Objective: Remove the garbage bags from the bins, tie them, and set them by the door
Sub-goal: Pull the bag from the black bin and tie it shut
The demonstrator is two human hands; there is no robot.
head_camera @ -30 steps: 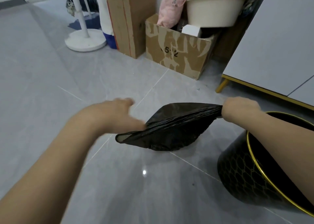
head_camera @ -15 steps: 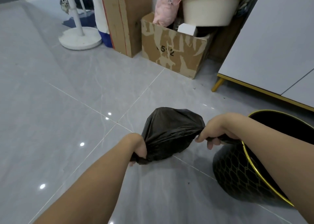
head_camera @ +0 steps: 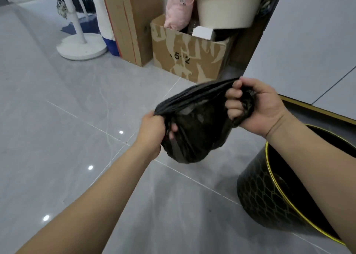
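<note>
While both hands grip it | garbage bag (head_camera: 194, 130) mouth stretched left-right, upper right higher

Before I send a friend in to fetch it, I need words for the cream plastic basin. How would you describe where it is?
Look at the far wall, where two cardboard boxes stand beside a white fan base. The cream basin sits atop the shorter, torn box marked with numbers, right of a pink cloth. It is the only round, pale tub there.
</note>
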